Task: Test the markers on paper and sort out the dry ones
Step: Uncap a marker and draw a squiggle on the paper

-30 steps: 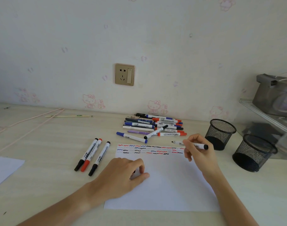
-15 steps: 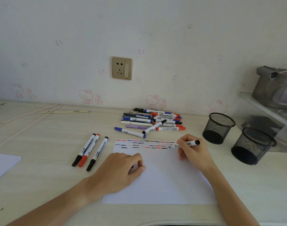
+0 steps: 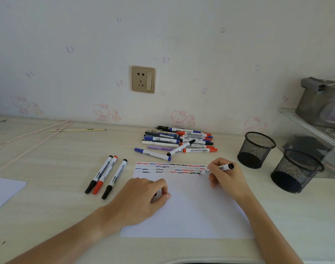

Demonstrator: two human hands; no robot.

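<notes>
You are mid-test: your right hand (image 3: 227, 178) pinches the uncapped white black-ended marker (image 3: 217, 169), tip at the third scribble row's end on the white paper sheet (image 3: 197, 210), while your left hand (image 3: 142, 199) curls over something dark, probably its cap; judge the mark, then recap and sort.

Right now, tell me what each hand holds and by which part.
The right hand grips a black-ended marker around the middle of its barrel, tip on the paper. The left hand pinches something small and dark; which part cannot be told.

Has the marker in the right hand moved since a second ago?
Yes. The marker came down toward the person; its tip now meets the paper at the squiggle rows' right end.
</notes>
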